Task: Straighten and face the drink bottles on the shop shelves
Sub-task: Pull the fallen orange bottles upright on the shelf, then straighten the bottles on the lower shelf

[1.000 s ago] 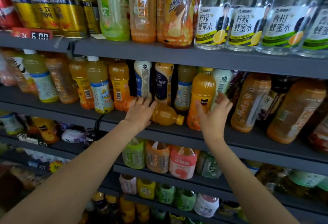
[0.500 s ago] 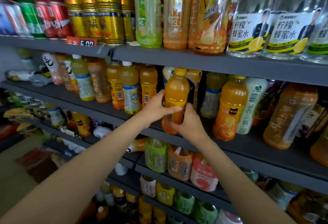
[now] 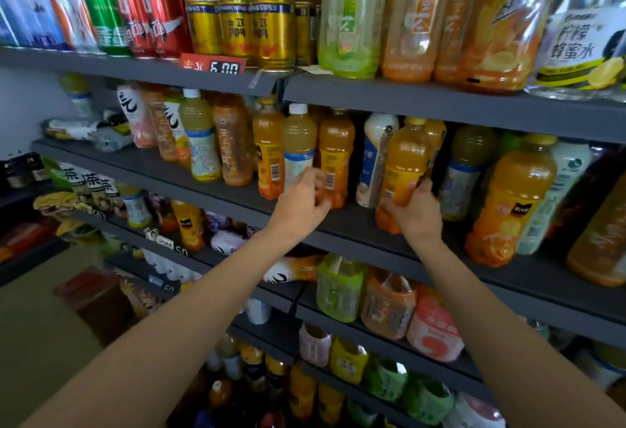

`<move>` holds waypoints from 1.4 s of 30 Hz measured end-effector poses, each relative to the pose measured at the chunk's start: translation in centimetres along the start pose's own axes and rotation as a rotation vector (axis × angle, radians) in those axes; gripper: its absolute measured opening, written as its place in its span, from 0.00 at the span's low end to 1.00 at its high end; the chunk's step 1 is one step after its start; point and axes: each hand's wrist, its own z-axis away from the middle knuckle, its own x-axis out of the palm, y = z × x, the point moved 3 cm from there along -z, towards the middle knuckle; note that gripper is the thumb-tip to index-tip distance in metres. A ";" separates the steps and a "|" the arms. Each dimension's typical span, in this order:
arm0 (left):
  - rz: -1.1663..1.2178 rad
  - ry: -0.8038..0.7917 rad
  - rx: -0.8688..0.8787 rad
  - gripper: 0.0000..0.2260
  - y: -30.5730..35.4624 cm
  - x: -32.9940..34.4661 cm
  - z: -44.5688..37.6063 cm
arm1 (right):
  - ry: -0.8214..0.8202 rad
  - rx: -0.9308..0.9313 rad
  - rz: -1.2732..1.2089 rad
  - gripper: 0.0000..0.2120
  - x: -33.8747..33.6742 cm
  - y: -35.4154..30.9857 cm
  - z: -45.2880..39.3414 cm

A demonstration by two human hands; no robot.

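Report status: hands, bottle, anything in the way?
Right hand grips upright orange juice bottle on middle shelf. Left hand loosely curled, holding nothing, at white-capped bottle. Neighbouring bottles crowd close.

Both arms reach forward; left hand point(image 3: 301, 204) loosely curled, right hand point(image 3: 418, 214) clasping.

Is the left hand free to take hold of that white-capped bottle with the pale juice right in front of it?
Probably yes. The left hand holds nothing and sits just in front of the white-capped bottle, which stands at the shelf's front edge. Orange bottles crowd both its sides, so gripping round it may be snug.
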 end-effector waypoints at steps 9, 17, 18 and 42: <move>0.051 -0.045 -0.148 0.15 -13.0 -6.8 3.2 | 0.549 -0.115 -0.156 0.12 2.2 -5.6 7.8; 0.029 -0.267 -0.335 0.13 -24.1 -6.2 7.3 | -0.117 -0.423 0.048 0.08 16.3 -9.9 15.8; -0.007 -0.297 -0.360 0.13 -25.1 -6.1 7.2 | -0.195 -0.367 0.131 0.08 18.2 -9.0 15.7; 0.273 -0.487 -0.678 0.20 -31.3 4.1 4.8 | -0.236 -0.140 0.379 0.34 29.9 -1.0 10.3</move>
